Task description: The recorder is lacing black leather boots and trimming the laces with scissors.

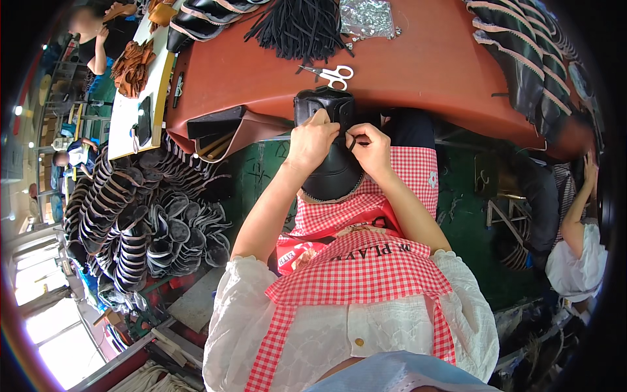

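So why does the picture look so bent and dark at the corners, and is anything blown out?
Head view: a fisheye lens curves the reddish-brown worktable edge and blackens the corners; window light at lower left is glaring white; the left hand and right hand on the black leather shoe upper look sharp; distant people are small and soft.

Left hand (312,138), right hand (372,149) pinched together

A clear plastic bag (367,18) of small silvery metal pieces lies at the far edge of the red-brown surface (418,72), just right of a bundle of black laces (297,29). On the person's lap, a red packet (302,251) with white and yellow print peeks out from under the red-and-white checked apron (366,274).
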Tool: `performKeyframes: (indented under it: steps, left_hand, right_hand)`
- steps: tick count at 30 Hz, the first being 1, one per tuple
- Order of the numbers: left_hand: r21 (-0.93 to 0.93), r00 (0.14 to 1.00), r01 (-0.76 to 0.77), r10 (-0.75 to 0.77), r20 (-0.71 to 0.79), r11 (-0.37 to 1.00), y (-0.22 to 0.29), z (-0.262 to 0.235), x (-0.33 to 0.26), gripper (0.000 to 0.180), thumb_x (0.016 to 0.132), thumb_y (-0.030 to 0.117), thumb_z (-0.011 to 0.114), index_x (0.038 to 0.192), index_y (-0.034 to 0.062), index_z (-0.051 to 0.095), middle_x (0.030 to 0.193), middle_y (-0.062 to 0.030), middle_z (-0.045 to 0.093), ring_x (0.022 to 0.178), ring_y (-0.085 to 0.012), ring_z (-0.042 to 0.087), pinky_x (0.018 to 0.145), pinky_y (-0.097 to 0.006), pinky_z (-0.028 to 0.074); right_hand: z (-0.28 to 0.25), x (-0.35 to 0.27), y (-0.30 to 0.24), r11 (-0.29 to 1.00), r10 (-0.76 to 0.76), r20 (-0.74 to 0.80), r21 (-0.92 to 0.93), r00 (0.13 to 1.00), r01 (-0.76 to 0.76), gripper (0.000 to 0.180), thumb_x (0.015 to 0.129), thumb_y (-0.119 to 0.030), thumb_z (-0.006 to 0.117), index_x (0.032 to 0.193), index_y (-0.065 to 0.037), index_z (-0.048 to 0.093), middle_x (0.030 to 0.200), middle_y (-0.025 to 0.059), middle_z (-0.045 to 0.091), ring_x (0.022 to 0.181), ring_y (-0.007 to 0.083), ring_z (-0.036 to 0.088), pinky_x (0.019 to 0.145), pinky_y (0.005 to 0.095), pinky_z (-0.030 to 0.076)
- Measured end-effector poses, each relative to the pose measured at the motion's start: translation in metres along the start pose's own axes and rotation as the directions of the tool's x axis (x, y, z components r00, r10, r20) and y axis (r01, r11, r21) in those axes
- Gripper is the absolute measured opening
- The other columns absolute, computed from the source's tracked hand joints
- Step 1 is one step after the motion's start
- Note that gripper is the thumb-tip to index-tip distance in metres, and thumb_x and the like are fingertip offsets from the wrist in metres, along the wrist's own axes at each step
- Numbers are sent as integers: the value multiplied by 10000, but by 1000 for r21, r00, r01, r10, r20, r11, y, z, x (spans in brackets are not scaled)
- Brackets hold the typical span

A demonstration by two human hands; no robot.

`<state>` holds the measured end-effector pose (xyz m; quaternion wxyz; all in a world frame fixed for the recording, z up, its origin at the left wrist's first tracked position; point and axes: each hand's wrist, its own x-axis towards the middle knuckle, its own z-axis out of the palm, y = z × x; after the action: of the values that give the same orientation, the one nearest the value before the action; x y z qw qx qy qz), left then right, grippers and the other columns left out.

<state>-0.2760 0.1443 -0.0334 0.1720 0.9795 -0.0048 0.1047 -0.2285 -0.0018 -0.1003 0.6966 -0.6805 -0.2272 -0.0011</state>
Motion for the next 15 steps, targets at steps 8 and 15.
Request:
performKeyframes:
  steps: [8, 15]
  left_hand:
    - [-8, 992, -91, 90, -89, 996, -7, 5, -2, 56, 751, 137, 683, 803, 118, 678, 783, -24, 519, 724, -198, 618, 586, -340, 514]
    - [-179, 947, 52, -105, -304, 983, -23, -22, -24, 95, 655, 105, 721, 744, 96, 690, 729, -27, 558, 675, -175, 605, 580, -319, 506]
  right_hand:
    - [-10, 6, -6, 980, 49, 95, -194, 994, -30, 113, 768, -48, 730, 837, -13, 647, 804, 74, 638, 640, 143, 604, 565, 250, 489]
    - [-43, 9, -1, 978, -16, 105, -203, 994, 37, 74, 873, -51, 623, 928, -8, 647, 968, 77, 652, 828, 151, 611, 599, 222, 466]
